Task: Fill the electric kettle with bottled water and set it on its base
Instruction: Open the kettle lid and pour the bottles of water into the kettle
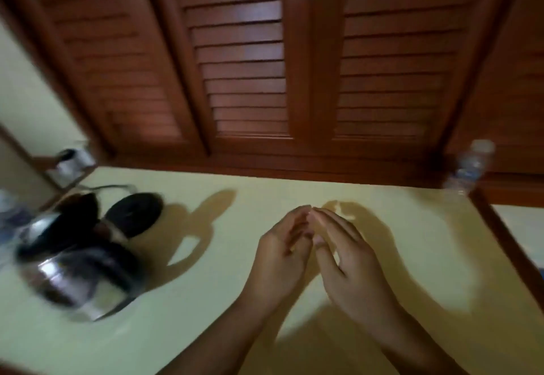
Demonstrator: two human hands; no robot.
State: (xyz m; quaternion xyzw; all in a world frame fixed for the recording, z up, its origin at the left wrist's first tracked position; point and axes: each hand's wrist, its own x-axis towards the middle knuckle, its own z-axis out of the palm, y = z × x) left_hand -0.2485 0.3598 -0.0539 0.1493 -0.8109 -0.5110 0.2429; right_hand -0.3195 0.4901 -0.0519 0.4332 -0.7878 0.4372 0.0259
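Blurred steel-and-black kettle [79, 268] stands off its base [134, 214], both well left of the hands. Left hand [279, 257] and right hand [350, 260] are relaxed, fingertips meeting, holding nothing. Bottle [468, 168] is far right, beyond them.

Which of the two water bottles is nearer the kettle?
The blurred bottle at the picture's left edge, right beside the kettle. The other bottle stands alone at the far right corner of the table.
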